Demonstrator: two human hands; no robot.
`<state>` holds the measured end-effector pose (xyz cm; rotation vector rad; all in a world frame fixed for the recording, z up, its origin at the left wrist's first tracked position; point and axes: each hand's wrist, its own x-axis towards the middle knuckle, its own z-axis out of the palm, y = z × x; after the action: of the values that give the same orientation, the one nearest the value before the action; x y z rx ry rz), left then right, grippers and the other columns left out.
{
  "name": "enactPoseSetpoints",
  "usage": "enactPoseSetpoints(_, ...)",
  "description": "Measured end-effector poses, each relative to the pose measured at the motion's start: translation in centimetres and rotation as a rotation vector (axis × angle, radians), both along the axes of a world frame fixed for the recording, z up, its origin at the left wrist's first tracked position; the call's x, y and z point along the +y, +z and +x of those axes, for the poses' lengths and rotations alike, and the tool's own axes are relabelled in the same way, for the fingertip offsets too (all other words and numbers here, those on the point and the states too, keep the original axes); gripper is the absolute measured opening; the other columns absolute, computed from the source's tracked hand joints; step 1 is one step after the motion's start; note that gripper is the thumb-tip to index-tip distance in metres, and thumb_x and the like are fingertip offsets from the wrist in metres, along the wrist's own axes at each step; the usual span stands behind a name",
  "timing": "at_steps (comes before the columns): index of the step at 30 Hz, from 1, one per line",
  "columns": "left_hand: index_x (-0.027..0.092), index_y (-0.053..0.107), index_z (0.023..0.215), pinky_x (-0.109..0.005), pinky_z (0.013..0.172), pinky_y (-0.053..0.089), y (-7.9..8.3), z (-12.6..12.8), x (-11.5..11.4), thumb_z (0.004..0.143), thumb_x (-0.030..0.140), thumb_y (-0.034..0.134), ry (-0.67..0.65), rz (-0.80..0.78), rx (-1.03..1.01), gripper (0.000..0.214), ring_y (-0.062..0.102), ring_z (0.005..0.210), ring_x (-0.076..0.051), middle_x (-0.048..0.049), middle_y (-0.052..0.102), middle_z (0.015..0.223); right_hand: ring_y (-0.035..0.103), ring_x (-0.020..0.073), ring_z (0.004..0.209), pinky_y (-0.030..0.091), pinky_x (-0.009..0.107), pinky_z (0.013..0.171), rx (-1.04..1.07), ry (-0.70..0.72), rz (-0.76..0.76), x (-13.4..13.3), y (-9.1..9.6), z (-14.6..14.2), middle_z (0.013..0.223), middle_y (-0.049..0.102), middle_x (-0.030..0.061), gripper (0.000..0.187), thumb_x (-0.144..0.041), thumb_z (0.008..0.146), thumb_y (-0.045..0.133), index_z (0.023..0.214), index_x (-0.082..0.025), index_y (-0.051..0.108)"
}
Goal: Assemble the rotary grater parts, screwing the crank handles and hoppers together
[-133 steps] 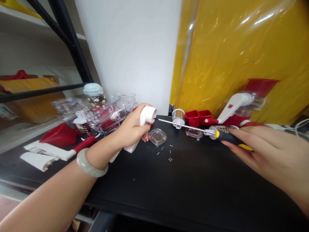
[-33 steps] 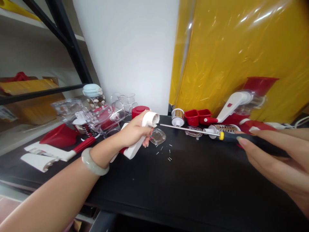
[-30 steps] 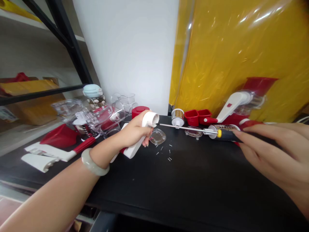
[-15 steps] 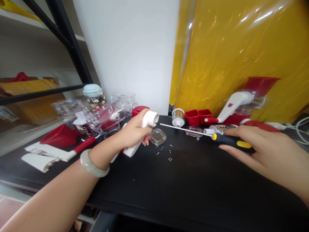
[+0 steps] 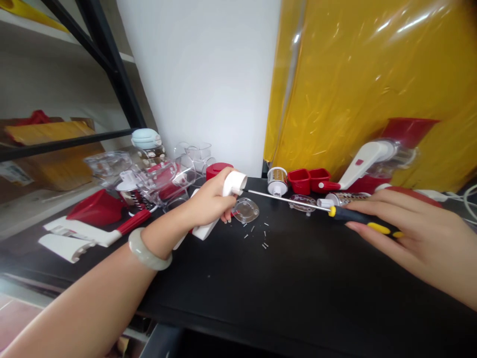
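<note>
My left hand (image 5: 213,200) is closed around a white plastic handle part (image 5: 235,183) with a round, hollow end, held above the black table. A screwdriver (image 5: 341,213) with a black and yellow grip is in my right hand (image 5: 413,233). Its long shaft points left, and the tip meets the white part near the lower edge of the round end. Whether a screw sits at the tip I cannot tell. Below the part lies a clear round plastic disc (image 5: 246,211). Several small metal screws or pins (image 5: 265,245) are scattered on the table beside it.
At left are white handle pieces (image 5: 63,247), a red hopper (image 5: 96,208) and clear plastic housings (image 5: 169,179). Behind stand a grater drum (image 5: 277,181) and red cups (image 5: 299,181). An assembled red-and-white rotary grater (image 5: 367,159) is at right. The black table (image 5: 283,303) spans the foreground.
The camera view has shifted slightly, so everything sits a little further right. The screwdriver tip stays at the white part, and its grip has turned a little in my right hand.
</note>
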<state>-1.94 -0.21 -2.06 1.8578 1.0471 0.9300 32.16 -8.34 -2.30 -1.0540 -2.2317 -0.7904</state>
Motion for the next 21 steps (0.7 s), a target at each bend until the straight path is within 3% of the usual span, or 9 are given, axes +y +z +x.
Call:
enactPoseSetpoints(12, 0.020, 0.043, 0.108, -0.025, 0.038, 0.047, 0.57, -0.03, -0.31, 0.065, 0.006, 0.049, -0.024, -0.011, -0.076, 0.045, 0.056, 0.040, -0.013, 0.0083, 0.052, 0.059, 0.064, 0.0181, 0.079, 0.049, 0.032, 0.071, -0.067, -0.016, 0.158, -0.23, -0.56, -0.33, 0.090, 0.069, 0.0042, 0.026, -0.038, 0.093, 0.059, 0.109, -0.018, 0.067)
enactPoseSetpoints(21, 0.021, 0.042, 0.105, -0.024, 0.037, 0.046, 0.81, 0.06, -0.47, 0.063, 0.006, 0.050, -0.046, -0.051, -0.141, 0.045, 0.055, 0.038, -0.012, 0.0085, 0.052, 0.061, 0.066, 0.0206, 0.083, 0.052, 0.035, 0.071, -0.071, -0.017, 0.208, -0.59, -0.58, 0.09, 0.098, 0.071, 0.0058, 0.029, -0.029, 0.087, 0.068, 0.114, -0.021, 0.065)
